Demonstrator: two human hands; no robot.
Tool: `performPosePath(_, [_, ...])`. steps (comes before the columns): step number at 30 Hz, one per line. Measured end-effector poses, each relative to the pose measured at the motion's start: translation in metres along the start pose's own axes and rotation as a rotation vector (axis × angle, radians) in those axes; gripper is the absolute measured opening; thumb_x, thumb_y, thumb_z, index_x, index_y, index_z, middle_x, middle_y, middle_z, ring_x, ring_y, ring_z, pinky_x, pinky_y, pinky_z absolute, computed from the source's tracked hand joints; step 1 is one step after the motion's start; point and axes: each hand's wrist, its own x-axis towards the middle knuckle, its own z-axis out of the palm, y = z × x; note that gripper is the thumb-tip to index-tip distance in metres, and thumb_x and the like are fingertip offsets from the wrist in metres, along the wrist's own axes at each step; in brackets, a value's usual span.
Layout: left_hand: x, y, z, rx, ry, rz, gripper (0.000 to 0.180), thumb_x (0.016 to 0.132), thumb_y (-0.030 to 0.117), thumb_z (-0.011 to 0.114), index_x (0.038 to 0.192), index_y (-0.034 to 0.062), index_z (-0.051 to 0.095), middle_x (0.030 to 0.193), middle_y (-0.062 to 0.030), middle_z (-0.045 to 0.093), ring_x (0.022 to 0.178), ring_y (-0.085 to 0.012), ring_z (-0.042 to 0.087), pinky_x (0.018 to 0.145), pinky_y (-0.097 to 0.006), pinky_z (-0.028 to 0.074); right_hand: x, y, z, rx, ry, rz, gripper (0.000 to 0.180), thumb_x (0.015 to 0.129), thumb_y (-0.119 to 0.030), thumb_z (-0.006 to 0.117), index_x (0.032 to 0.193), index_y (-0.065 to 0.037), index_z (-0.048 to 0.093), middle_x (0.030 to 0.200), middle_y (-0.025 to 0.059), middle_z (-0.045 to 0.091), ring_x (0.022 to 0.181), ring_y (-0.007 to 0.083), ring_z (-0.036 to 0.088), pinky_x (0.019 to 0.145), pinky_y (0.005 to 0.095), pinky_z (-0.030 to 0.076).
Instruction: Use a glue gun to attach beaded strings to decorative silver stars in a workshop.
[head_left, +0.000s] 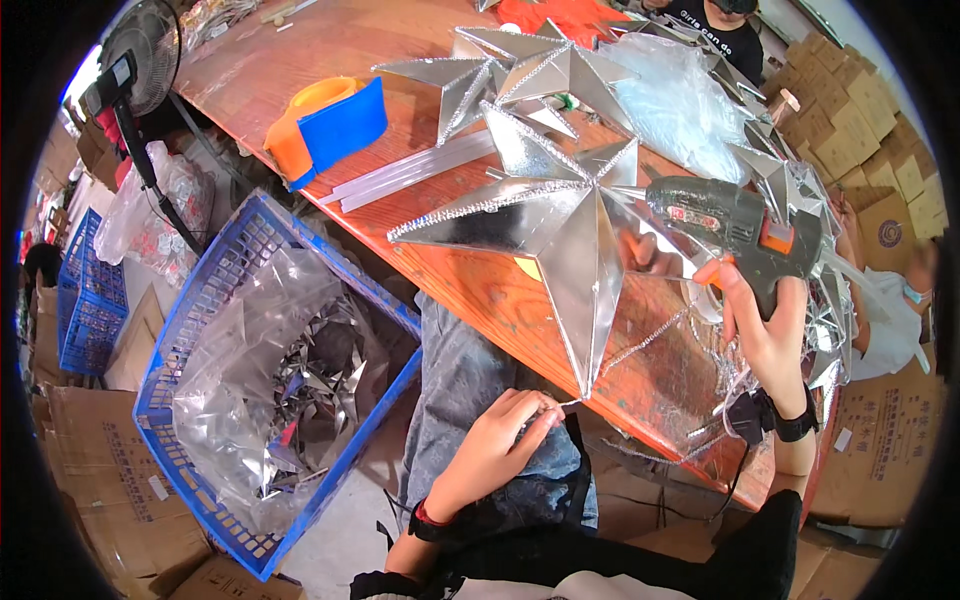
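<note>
One fan (140,60) stands at far left. Two blue baskets (345,462) follow; the nearer contains clear plastic and silver pieces. One orange-and-blue coil (345,125) sits on the table (235,65). The left hand (500,440) is curled, thumb and forefinger closed on one silver trim (574,402). One large silver star (565,245) is positioned above the left hand and left of the right hand (765,325), which is wrapped around one glue gun (735,220).
</note>
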Motion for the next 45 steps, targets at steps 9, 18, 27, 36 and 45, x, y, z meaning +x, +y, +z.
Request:
performPosePath(9, [0.0, -0.006, -0.003, 0.038, -0.026, 0.066, 0.011, 0.09, 0.008, 0.05, 0.088, -0.0012, 0.056, 0.087, -0.0106, 0.061, 0.083, -0.0244, 0.057, 0.076, -0.032, 0.045, 0.01, 0.006, 0.009, -0.054, 0.028, -0.112, 0.027, 0.092, -0.018, 0.052, 0.074, 0.001, 0.056, 0.058, 0.0014, 0.053, 0.04, 0.004, 0.037, 0.039, 0.0211, 0.029])
performPosePath(18, [0.001, -0.005, -0.002, 0.04, -0.018, 0.063, 0.011, 0.09, 0.008, 0.051, 0.087, -0.0008, 0.056, 0.086, -0.0103, 0.061, 0.083, -0.0247, 0.057, 0.076, -0.033, 0.045, 0.008, 0.006, 0.008, -0.068, 0.017, -0.13, 0.028, 0.092, -0.017, 0.052, 0.07, 0.001, 0.055, 0.059, 0.0015, 0.054, 0.04, 0.0041, 0.038, 0.039, 0.0214, 0.029])
performPosePath(27, [0.0, -0.005, -0.001, 0.056, -0.033, 0.055, 0.011, 0.089, 0.009, 0.051, 0.088, 0.0, 0.057, 0.086, -0.0104, 0.061, 0.085, -0.0255, 0.057, 0.077, -0.033, 0.044, -0.004, -0.018, -0.002, -0.042, -0.073, 0.197, 0.014, 0.088, -0.013, 0.059, 0.086, 0.0, 0.063, 0.074, 0.0008, 0.062, 0.062, 0.0062, 0.052, 0.058, 0.021, 0.041])
performPosePath(36, [-0.008, -0.001, -0.003, 0.077, -0.024, -0.001, 0.01, 0.089, 0.009, 0.05, 0.088, 0.0008, 0.055, 0.084, -0.0104, 0.058, 0.083, -0.0279, 0.054, 0.076, -0.035, 0.043, -0.019, 0.02, -0.035, -0.008, 0.216, 0.056, 0.025, 0.085, -0.019, 0.063, 0.103, -0.001, 0.059, 0.085, 0.0028, 0.062, 0.075, 0.0037, 0.054, 0.06, 0.0205, 0.042])
performPosePath(45, [-0.019, 0.004, -0.004, 0.276, -0.182, 0.019, 0.014, 0.09, 0.011, 0.049, 0.087, 0.0013, 0.058, 0.084, -0.0113, 0.06, 0.085, -0.0286, 0.056, 0.077, -0.036, 0.043, -0.003, 0.114, -0.058, -0.231, 0.07, 0.206, 0.036, 0.087, -0.032, 0.061, 0.092, 0.003, 0.064, 0.071, 0.0084, 0.06, 0.06, 0.0112, 0.051, 0.056, 0.026, 0.041])
